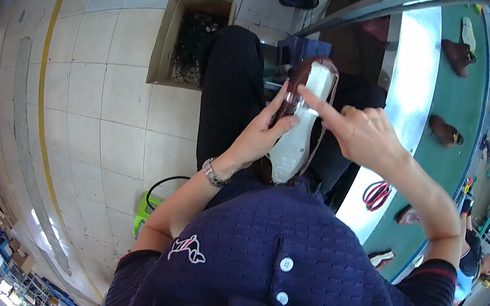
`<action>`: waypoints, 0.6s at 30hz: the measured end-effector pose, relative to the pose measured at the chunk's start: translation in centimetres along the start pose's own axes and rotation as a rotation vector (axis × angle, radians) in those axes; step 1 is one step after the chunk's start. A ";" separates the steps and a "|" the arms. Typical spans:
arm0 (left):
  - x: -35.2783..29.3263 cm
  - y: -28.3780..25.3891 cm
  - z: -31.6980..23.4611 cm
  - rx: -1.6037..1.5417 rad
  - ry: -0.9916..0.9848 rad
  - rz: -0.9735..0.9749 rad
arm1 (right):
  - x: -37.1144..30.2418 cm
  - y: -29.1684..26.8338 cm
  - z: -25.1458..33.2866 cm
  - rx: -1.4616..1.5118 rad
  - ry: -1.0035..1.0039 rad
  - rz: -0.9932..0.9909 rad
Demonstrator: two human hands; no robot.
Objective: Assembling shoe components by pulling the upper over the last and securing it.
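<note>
A brown shoe upper on a shoe last is held over my lap, its long white underside facing up. My left hand is closed round its left side, with the thumb on the white underside. My right hand reaches in from the right. Its index finger is stretched out and touches the shoe's left edge, while the other fingers are curled; no held thing shows in it. Beside that fingertip a small shiny strip lies across the shoe; I cannot tell what it is.
At my right runs a green conveyor belt with several shoes, edged by a shiny metal ledge. A red and black cable coil lies on the ledge. Left of my knee stands a cardboard box. People work beyond the belt.
</note>
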State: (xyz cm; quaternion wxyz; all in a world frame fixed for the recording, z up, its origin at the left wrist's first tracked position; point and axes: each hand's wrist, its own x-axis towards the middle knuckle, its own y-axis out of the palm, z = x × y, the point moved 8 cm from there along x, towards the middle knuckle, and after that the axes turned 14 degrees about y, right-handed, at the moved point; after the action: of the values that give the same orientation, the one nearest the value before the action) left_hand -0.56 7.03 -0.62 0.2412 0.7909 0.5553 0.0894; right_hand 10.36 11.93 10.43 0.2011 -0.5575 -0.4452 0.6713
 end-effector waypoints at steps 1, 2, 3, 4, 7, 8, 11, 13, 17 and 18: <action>-0.5 0.0 0.2 -0.019 -0.046 0.016 | -0.9 -1.2 1.0 0.009 -0.072 -0.067; -0.7 -0.2 0.1 -0.022 -0.051 0.012 | -1.8 -2.0 1.8 0.018 -0.143 -0.134; -0.6 -0.1 0.1 -0.013 -0.082 0.051 | -2.5 -2.4 1.9 0.188 -0.195 -0.264; -0.4 0.1 0.2 -0.003 -0.116 0.095 | -2.5 -1.3 1.9 0.187 -0.191 -0.264; -0.4 0.1 0.1 -0.091 -0.049 0.105 | -1.4 1.0 1.2 0.108 -0.030 -0.068; -0.3 0.0 0.0 -0.114 -0.008 0.110 | -1.6 0.3 1.3 0.107 -0.030 -0.070; -0.8 -0.6 0.8 -0.142 -0.059 0.092 | -3.7 -1.3 3.7 0.261 -0.157 -0.091; -1.2 0.4 0.0 -0.228 -0.086 0.118 | -3.5 0.9 3.4 0.223 -0.077 -0.050; -2.6 0.5 1.1 -0.474 -0.112 0.068 | -3.6 1.9 2.4 0.087 0.056 0.249; -3.1 0.4 2.0 -0.668 -0.190 0.015 | -4.1 1.8 2.4 0.086 0.055 0.252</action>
State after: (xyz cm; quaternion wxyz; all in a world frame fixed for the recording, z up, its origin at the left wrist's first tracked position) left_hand -0.53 3.48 -1.75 0.5368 0.6772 0.4645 0.1940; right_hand 9.80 6.95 11.29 0.1510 -0.6180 -0.3367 0.6942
